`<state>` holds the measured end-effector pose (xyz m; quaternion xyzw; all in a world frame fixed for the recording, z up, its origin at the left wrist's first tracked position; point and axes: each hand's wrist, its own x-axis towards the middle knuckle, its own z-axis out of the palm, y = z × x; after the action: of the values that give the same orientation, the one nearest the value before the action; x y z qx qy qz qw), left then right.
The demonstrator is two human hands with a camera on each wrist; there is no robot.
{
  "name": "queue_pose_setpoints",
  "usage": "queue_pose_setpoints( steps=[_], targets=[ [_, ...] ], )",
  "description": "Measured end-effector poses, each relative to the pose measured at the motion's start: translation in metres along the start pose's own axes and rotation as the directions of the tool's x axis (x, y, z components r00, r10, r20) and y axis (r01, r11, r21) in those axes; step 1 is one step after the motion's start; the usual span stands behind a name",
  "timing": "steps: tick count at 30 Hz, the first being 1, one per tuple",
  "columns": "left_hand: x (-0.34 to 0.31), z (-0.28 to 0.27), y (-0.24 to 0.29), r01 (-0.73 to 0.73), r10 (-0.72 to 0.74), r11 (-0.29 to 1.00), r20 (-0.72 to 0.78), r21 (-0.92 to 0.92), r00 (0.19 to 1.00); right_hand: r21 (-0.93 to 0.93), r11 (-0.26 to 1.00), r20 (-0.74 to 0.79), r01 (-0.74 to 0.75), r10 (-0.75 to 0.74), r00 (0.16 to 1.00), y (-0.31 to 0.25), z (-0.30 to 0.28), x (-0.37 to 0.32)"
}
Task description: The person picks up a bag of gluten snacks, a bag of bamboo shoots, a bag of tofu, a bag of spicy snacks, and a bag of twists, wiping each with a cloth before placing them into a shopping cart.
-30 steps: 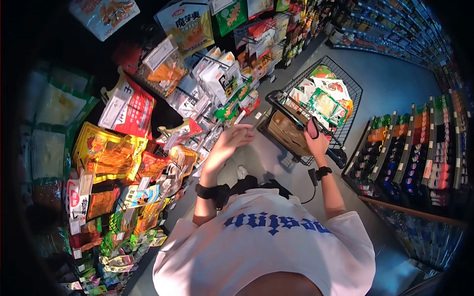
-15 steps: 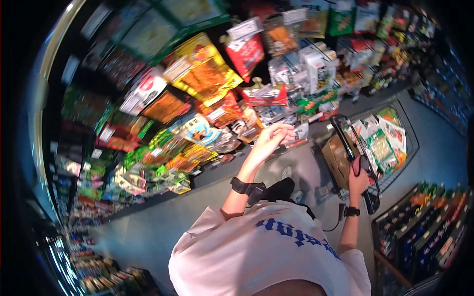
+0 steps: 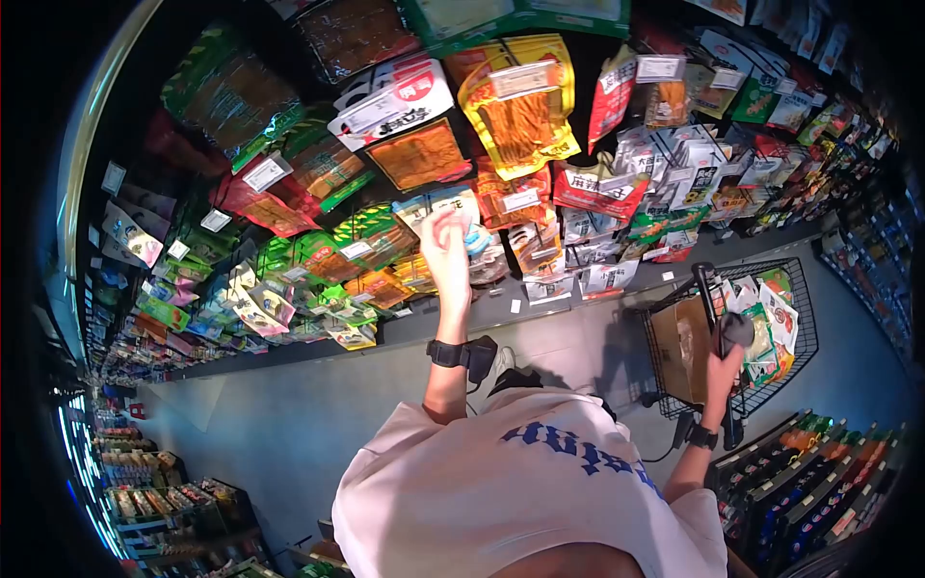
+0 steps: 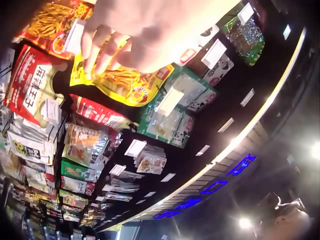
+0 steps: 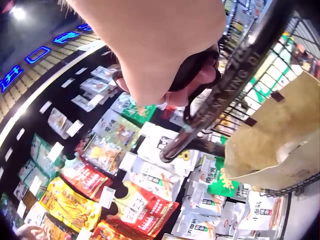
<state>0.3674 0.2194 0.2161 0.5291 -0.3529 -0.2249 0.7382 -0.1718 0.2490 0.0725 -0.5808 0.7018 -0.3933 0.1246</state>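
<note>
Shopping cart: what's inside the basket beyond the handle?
White and green packets lie heaped in the shopping cart's wire basket. Whatever is beneath the top packets is covered, and the right hand and handle block part of the near side.

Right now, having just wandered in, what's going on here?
A person stands beside hanging snack packets. The left hand is raised before them; whether it touches any isn't clear. The right hand, holding a dark item I can't identify, is at a shopping cart carrying loose packets and a brown bag.
</note>
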Motion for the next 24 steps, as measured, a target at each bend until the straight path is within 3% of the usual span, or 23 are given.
queue_pose_setpoints(
  steps=[1,2,3,4,5,6,7,8,9,10,11,12,14,19,20,21,24],
  targets=[
    [0.013,-0.009,0.0,-0.053,0.057,0.998,-0.101,0.033,0.993,0.206,0.979,0.082,-0.005,-0.012,0.997,-0.044,0.009,0.006],
    [0.024,-0.019,0.006,-0.055,0.058,0.998,-0.141,0.026,0.988,0.227,0.974,0.143,0.013,-0.046,0.989,-0.113,0.011,0.007],
    [0.037,-0.033,0.007,-0.049,0.062,0.995,-0.142,0.092,0.988,0.349,0.931,0.171,0.104,-0.172,0.97,-0.106,0.042,0.011],
    [0.051,-0.045,0.008,-0.068,0.093,0.983,-0.145,0.173,0.985,0.446,0.884,0.177,0.138,-0.238,0.955,-0.203,0.038,0.011],
    [0.064,-0.055,0.008,-0.085,0.124,0.964,-0.146,0.251,0.982,0.382,0.911,0.185,0.153,-0.238,0.953,-0.216,0.061,0.012],
    [0.078,-0.063,0.009,-0.086,0.129,0.959,-0.147,0.27,0.981,0.447,0.883,0.24,0.141,-0.271,0.932,-0.233,0.085,0.015],
    [0.091,-0.072,0.004,-0.084,0.139,0.945,-0.155,0.316,0.978,0.402,0.874,0.151,0.273,-0.357,0.922,-0.201,0.137,0.021],
    [0.101,-0.078,0.005,-0.079,0.129,0.942,-0.134,0.327,0.983,0.532,0.84,0.316,0.107,-0.315,0.895,-0.241,0.147,0.027],
    [0.11,-0.082,0.007,-0.074,0.119,0.938,-0.114,0.339,0.986,0.676,0.726,0.48,-0.126,-0.304,0.823,-0.276,0.16,0.033],
    [0.12,-0.087,0.0,-0.099,0.144,0.936,-0.111,0.338,0.983,0.637,0.766,0.505,-0.089,-0.327,0.798,-0.319,0.16,0.032],
    [0.127,-0.091,-0.001,-0.097,0.137,0.941,-0.102,0.326,0.985,0.747,0.658,0.417,-0.096,-0.351,0.839,-0.32,0.194,0.032],
    [0.132,-0.094,0.001,-0.088,0.111,0.958,-0.069,0.273,0.991,0.69,0.717,0.386,0.104,-0.486,0.784,-0.34,0.205,0.039],
    [0.139,-0.094,0.006,-0.131,0.147,0.959,-0.046,0.253,0.988,0.72,0.685,0.358,0.11,-0.503,0.787,-0.412,0.199,0.033],
    [0.154,-0.098,-0.004,-0.089,0.094,0.979,-0.018,0.181,0.995,0.85,0.519,0.366,-0.095,-0.45,0.815,-0.441,0.275,0.043],
    [0.155,-0.1,-0.006,-0.101,0.105,0.974,-0.01,0.201,0.994,0.869,0.475,0.394,-0.139,-0.493,0.776,-0.449,0.285,0.048],
    [0.155,-0.102,-0.008,-0.115,0.118,0.968,-0.002,0.224,0.993,0.867,0.491,0.369,-0.086,-0.516,0.773,-0.454,0.291,0.05],
    [0.152,-0.101,0.002,-0.09,0.09,0.975,0.01,0.204,0.996,0.892,0.438,0.363,-0.116,-0.537,0.761,-0.467,0.297,0.045]
  ],
)
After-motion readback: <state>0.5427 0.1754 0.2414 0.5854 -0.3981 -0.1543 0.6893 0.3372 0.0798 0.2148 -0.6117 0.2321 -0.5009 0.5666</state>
